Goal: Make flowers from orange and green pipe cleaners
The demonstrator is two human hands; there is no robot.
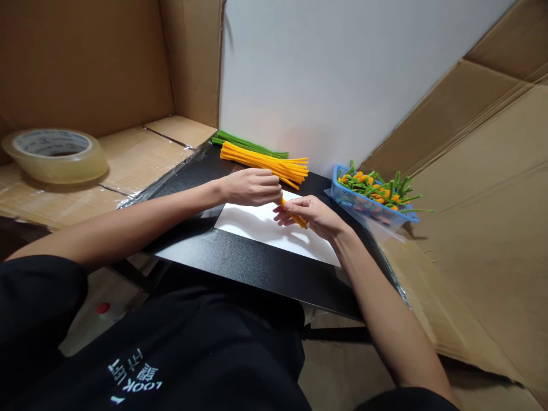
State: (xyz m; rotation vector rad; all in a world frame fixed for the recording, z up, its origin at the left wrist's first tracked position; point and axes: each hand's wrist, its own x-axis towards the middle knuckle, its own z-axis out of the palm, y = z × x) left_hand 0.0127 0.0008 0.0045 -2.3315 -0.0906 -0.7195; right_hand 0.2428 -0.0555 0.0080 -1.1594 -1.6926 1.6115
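Observation:
Over a white sheet of paper (257, 220), both hands meet on a short orange pipe cleaner piece (301, 221) that looks twisted or coiled. My left hand (252, 186) is closed in a pinch at its upper end. The fingers of my right hand (311, 215) grip it lower down, with its tip sticking out beneath them. What lies inside the left fingers is hidden. Just beyond the hands rests a bundle of orange pipe cleaners (261, 158), and behind that a bundle of green pipe cleaners (250, 144).
On the right, a blue basket (363, 205) holds several orange and green twisted pieces. A roll of clear tape (55, 154) lies on cardboard at left. Cardboard walls (488, 188) flank the black table (240, 260), with a white wall (342, 74) behind.

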